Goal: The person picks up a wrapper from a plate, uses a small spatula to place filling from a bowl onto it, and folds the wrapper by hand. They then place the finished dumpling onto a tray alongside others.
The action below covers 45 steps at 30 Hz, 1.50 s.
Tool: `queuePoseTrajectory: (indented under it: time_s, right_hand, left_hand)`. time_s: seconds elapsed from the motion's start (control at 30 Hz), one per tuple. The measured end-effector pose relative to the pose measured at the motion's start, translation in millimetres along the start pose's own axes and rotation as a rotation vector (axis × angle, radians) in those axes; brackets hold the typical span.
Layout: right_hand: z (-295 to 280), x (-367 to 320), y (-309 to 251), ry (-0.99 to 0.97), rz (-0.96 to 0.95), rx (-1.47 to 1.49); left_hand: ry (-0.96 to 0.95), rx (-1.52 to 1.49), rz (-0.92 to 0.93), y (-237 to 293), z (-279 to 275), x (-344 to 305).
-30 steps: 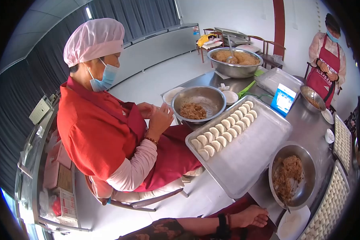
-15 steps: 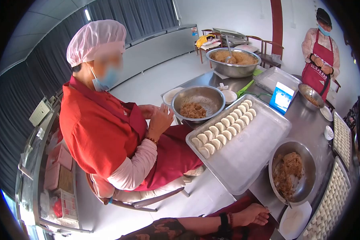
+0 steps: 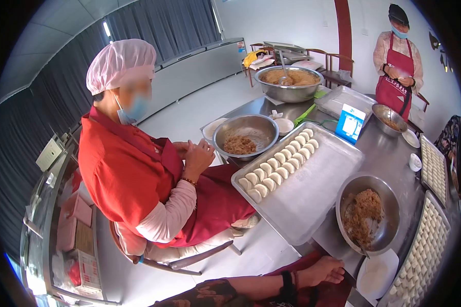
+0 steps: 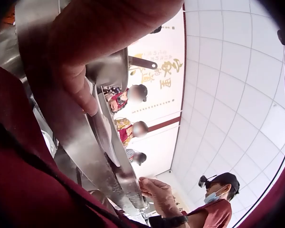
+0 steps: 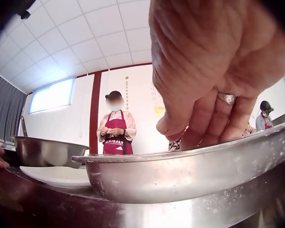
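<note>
The person's left hand (image 3: 321, 271) lies on red cloth (image 3: 317, 295) at the counter (image 3: 389, 158) edge, just below the near bowl (image 3: 388, 202) of filling (image 3: 361, 215). Its fingers (image 3: 338, 277) are relaxed and nearly straight and hold nothing. They stop short of the bowl and do not touch it. A white plate (image 3: 376, 276) sits just beside that bowl, to the right of the hand and apart from it.

The right hand (image 5: 213, 66) hangs over a steel pan (image 5: 180, 175). Its fingers (image 5: 199, 128) curl down with the tips bunched narrowly, just above the rim and clear of it. Whether they pinch anything cannot be told. A ring (image 5: 226, 98) shows on one finger.

Beyond the near bowl, a tray (image 3: 317, 189) carries two rows of dumplings (image 3: 279, 163), well apart from the left hand.
</note>
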State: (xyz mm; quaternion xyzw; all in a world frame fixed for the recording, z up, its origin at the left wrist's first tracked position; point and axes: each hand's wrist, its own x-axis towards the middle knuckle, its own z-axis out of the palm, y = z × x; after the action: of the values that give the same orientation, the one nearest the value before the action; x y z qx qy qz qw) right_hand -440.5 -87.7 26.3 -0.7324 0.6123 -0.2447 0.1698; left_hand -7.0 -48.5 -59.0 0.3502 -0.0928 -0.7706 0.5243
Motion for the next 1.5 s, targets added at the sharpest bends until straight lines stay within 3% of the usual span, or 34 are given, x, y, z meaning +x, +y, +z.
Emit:
queuePoseTrajectory:
  time_s: [0.23,0.5,0.53,0.6,0.67,0.73,0.8,1.0,1.17,1.23,1.33,1.5]
  right_hand:
    - [9,3,-55,0.151,0.406,0.498]
    - [12,4,-43,0.225,0.362,0.624]
    - [48,10,88,0.373,0.334,0.860]
    - [6,5,-53,0.217,0.401,0.709]
    - [28,6,-12,0.516,0.168,0.536]
    - [14,11,-36,0.442,0.147,0.516]
    - [15,20,-65,0.523,0.115,0.646]
    - [-17,43,-164,0.501,-0.139,0.628]
    - [-36,66,-230,0.332,-0.268,0.738]
    - [-33,73,-222,0.208,-0.254,0.622]
    - [-36,66,-167,0.185,-0.323,0.186]
    - [-46,20,-62,0.197,0.014,0.020]
  left_hand:
    - [0.023,0.038,0.074,9,10,11]
    - [0.031,0.047,0.167,14,12,24]
    - [0.027,0.043,0.158,14,13,24]
    - [0.042,0.029,0.151,13,9,29]
    - [0.011,0.018,0.173,12,0,33]
    - [0.034,0.085,0.177,15,5,32]
    - [0.049,0.126,0.184,18,7,27]
    - [0.011,0.165,0.208,20,-2,27]
    - [0.012,0.193,0.200,23,-1,27]
    - [-0.001,0.183,0.201,29,3,21]
    - [-0.078,0.166,0.196,28,-14,26]
    - [0.013,0.371,0.195,39,1,18]
